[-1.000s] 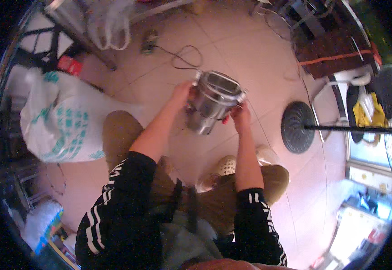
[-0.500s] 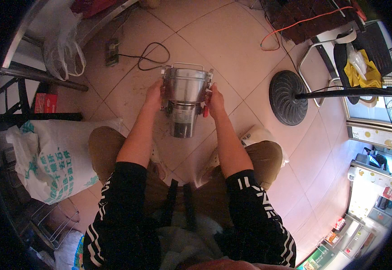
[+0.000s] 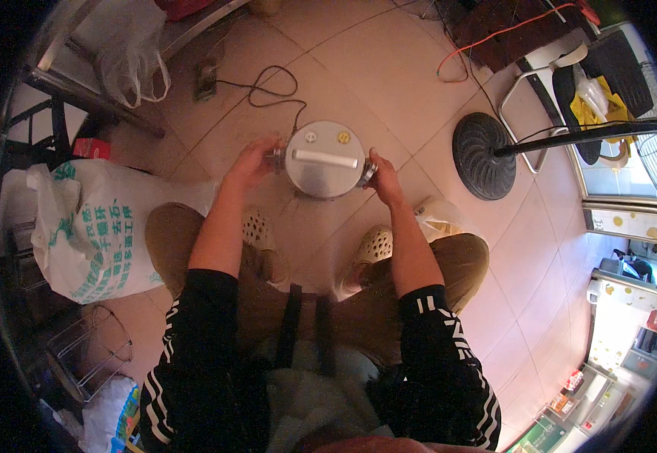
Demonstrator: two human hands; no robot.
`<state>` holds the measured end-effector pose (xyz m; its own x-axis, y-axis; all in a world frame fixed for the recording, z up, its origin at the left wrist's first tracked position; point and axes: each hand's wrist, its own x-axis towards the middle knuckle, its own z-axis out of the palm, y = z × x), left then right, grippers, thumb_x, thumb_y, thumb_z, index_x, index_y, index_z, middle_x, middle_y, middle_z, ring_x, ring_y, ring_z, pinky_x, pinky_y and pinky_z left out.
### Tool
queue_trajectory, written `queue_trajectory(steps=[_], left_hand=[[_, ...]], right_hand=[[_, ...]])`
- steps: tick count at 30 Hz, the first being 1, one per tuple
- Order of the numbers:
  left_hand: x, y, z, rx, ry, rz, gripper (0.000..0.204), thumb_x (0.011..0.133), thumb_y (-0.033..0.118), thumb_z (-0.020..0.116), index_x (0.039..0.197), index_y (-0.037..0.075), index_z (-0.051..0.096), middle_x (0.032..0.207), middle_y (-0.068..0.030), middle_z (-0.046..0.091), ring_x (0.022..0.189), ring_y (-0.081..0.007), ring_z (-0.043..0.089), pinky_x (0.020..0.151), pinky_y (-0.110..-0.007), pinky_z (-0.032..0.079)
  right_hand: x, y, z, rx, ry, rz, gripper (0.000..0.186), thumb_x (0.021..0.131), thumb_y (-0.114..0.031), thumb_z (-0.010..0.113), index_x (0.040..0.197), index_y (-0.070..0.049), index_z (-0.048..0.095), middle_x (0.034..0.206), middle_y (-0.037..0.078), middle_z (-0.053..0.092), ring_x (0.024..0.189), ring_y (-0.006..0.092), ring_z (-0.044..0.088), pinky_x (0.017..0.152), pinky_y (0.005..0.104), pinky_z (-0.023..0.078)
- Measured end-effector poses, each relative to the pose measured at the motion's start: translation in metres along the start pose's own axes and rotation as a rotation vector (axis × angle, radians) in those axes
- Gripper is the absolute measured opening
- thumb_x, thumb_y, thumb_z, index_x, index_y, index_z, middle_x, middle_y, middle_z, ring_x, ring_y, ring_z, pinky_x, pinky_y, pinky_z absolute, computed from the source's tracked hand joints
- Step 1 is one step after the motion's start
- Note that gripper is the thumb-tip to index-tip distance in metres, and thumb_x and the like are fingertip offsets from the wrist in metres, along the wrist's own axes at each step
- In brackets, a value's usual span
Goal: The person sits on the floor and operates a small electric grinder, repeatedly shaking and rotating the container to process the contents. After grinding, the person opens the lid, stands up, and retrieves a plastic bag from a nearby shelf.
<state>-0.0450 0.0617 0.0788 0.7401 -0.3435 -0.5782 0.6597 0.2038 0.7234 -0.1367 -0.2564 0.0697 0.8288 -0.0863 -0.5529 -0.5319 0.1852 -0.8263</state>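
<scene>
A round stainless-steel electric grinder (image 3: 324, 172) is between my hands, its lid facing up with a bar handle (image 3: 325, 158) across it. Two small round labels, one pale and one yellow, are on the lid. My left hand (image 3: 251, 164) grips the grinder's left side, fingers at the metal clamp (image 3: 275, 156) there. On the opposite side my right hand (image 3: 384, 180) is closed at the other clamp (image 3: 370, 174). The body below the lid is hidden from above. A black power cord (image 3: 296, 100) runs from behind the grinder and loops on the tiled floor.
A white woven sack (image 3: 90, 226) with green print stands beside my left knee. At the right is a round black stand base (image 3: 484, 156) with a pole. A metal-framed chair (image 3: 523, 90) holds a yellow bag. A plastic bag (image 3: 134, 68) hangs at the upper left.
The grinder has turned from showing its side to showing its lid, and sits slightly further right. Both hands have stayed at its sides. My view has shifted a little.
</scene>
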Motion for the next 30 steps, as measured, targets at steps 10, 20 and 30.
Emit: queue_trajectory(steps=[10, 20, 30], left_hand=[[-0.016, -0.052, -0.007, 0.987, -0.156, -0.214, 0.060, 0.080, 0.053, 0.069, 0.111, 0.003, 0.060, 0.100, -0.0096, 0.063, 0.089, -0.0215, 0.059, 0.074, -0.039, 0.051], [0.013, -0.106, -0.030, 1.054, -0.141, -0.134, 0.071, 0.070, 0.049, 0.079, 0.119, 0.002, 0.058, 0.113, -0.0135, 0.063, 0.102, -0.0281, 0.059, 0.084, -0.041, 0.051], [-0.013, -0.023, 0.001, 0.575, -0.025, -0.114, 0.047, 0.089, 0.048, 0.058, 0.104, 0.004, 0.064, 0.091, -0.0087, 0.065, 0.079, -0.0211, 0.060, 0.066, -0.036, 0.049]], right_hand=[[-0.035, 0.038, 0.000, -0.368, -0.405, 0.294, 0.074, 0.081, -0.066, 0.057, 0.112, 0.001, 0.058, 0.092, 0.009, 0.062, 0.077, 0.0173, 0.060, 0.070, 0.0327, 0.051], [-0.006, 0.095, 0.004, -0.550, -0.263, 0.161, 0.072, 0.076, -0.064, 0.065, 0.104, 0.002, 0.062, 0.091, 0.011, 0.063, 0.080, 0.0180, 0.059, 0.071, 0.0343, 0.049], [-0.009, 0.020, -0.022, -0.363, -0.238, 0.037, 0.065, 0.089, -0.061, 0.050, 0.105, 0.001, 0.060, 0.081, 0.012, 0.064, 0.071, 0.0200, 0.062, 0.067, 0.0344, 0.052]])
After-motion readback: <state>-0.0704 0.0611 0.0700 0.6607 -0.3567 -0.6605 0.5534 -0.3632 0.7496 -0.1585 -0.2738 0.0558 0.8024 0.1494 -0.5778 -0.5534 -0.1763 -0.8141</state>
